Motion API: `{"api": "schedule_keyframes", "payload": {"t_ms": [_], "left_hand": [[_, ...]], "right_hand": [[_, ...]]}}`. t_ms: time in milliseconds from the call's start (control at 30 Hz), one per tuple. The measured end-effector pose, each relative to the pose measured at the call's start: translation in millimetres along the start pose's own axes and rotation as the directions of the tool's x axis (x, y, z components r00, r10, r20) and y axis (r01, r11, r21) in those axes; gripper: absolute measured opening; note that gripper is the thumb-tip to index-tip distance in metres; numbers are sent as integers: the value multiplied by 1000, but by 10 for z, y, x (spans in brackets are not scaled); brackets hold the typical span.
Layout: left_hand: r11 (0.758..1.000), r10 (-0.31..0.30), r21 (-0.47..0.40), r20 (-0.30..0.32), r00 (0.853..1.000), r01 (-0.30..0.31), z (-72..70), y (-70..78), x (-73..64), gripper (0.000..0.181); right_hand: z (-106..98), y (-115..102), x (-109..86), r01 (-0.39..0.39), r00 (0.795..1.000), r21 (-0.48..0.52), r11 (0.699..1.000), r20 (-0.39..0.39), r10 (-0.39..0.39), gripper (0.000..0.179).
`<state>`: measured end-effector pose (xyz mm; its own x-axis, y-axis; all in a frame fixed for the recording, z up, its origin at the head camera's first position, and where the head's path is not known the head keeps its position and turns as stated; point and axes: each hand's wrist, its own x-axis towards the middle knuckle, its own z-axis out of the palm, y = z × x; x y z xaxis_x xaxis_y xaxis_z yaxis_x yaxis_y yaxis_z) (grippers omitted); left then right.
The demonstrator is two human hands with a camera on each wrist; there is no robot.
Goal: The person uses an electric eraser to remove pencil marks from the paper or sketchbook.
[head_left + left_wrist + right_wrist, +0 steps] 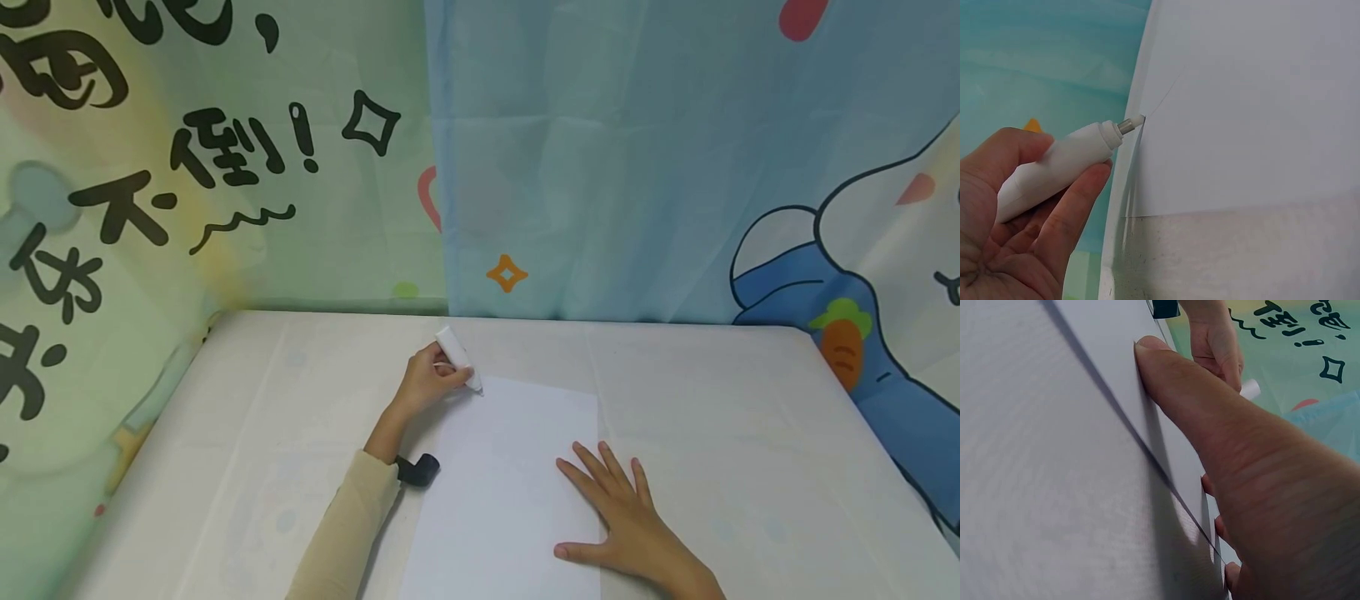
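My left hand (429, 383) grips an electric eraser (1060, 165), a thick white barrel with a metal collar and a small white tip. In the left wrist view the tip is at the edge of a white sheet of paper (517, 483), near a thin dark line; whether it touches cannot be told. Thumb and fingers close round the barrel. With fingers spread, my right hand (618, 521) rests on the right edge of the paper. In the right wrist view its thumb (1179, 375) lies over the sheet, while the other fingers are mostly hidden.
A white cloth covers the table (750, 467) under the paper. Behind it hang a green curtain (337, 233) with black lettering and a blue curtain (600, 183) with a cartoon figure. A black strap piece (420, 471) sits at my left wrist.
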<state>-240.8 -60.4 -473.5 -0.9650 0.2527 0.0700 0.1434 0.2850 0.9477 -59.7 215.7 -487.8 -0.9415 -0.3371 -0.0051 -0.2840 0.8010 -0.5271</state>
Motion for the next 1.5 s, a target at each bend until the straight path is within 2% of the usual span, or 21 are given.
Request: {"api": "schedule_keyframes", "payload": {"t_ms": [33,500,900,1500], "left_hand": [[1000,2,1,-4,1000,-2,9,-59,25,32],[1000,21,5,-17,1000,-21,-9,-60,17,30],[999,38,24,2,999,-38,-16,-44,9,31],[1000,23,21,15,1000,-24,-25,-54,23,33]], "right_hand": [[-4,-3,2,-4,1000,1,1000,3,4,95],[-17,-29,7,-3,1000,5,1000,-6,3,95],[-7,-22,-2,5,1000,3,1000,-11,-5,95],[7,-9,3,-2,1000,-7,1000,-7,2,95]]}}
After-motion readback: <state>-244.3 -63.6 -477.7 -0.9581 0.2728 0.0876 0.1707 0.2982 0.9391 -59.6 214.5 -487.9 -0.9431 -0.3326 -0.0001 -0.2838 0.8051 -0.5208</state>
